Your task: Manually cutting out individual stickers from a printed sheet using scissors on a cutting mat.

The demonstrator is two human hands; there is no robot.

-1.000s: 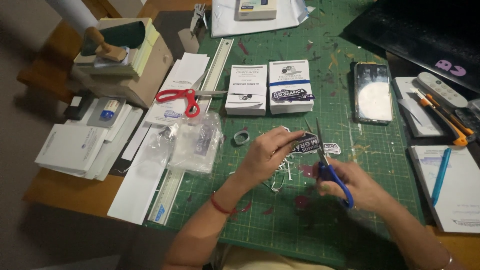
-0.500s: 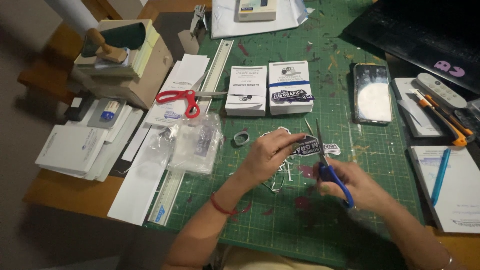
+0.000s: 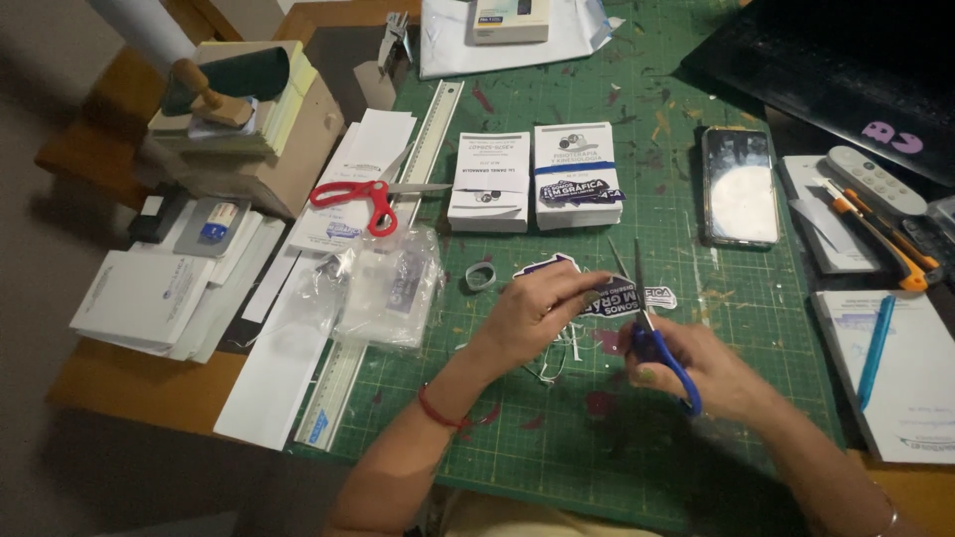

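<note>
Left hand [image 3: 532,313] pinched dark sticker [image 3: 609,296] over green mat [image 3: 557,438], fingers closed on its left end. Sticker's long axis ran left-right. Right hand [image 3: 711,373] gripped blue scissors [image 3: 652,333], blades open, pointing away, crossing sticker's right edge. Right hand nearer cut line.

The left hand [image 3: 532,313] has turned the dark sticker [image 3: 609,296] slightly against the blue scissors [image 3: 657,338].

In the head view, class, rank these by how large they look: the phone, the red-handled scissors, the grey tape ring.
1. Phone and red-handled scissors: alike in length, though the phone covers more area.
2. Grey tape ring, smallest by far.
</note>
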